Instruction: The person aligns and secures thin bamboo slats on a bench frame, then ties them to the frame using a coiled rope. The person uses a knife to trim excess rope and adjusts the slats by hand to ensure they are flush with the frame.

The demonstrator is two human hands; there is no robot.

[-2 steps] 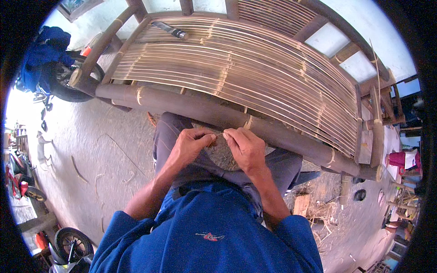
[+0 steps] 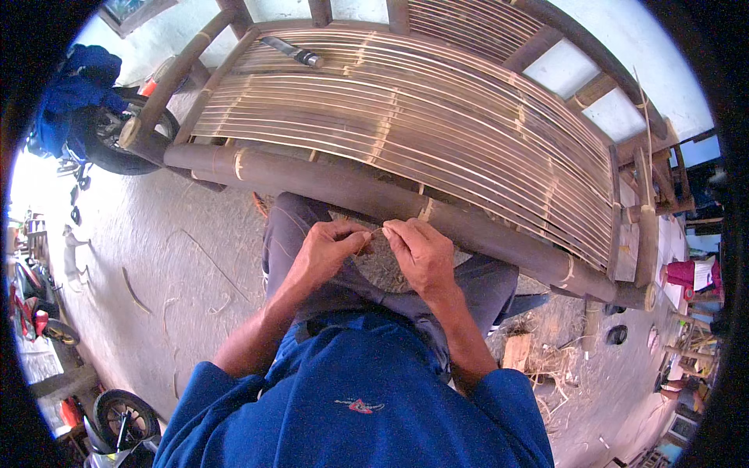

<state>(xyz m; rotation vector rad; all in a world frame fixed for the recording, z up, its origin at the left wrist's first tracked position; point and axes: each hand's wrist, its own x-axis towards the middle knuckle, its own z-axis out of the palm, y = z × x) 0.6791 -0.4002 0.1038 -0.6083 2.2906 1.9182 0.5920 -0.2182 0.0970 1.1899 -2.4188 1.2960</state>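
Between my two hands runs a thin pale strip point(image 2: 378, 231), its short middle part bare and slightly bowed. My left hand point(image 2: 331, 248) pinches one end between thumb and fingers. The other end is gripped in the fingertips of my right hand point(image 2: 422, 253). Both hands are above my lap, just on my side of the thick front bamboo pole point(image 2: 335, 187) of a bench. Slats of dark split bamboo point(image 2: 390, 125) form the bench seat beyond that pole. Whether the strip is cane or bamboo, I cannot make out.
A knife with a dark handle point(image 2: 308, 58) lies on the far left of the seat. Thin strips point(image 2: 207, 257) are scattered on the floor at left, with a heap of shavings point(image 2: 550, 366) at right. A motorbike wheel point(image 2: 129, 140) stands past the bench's left end.
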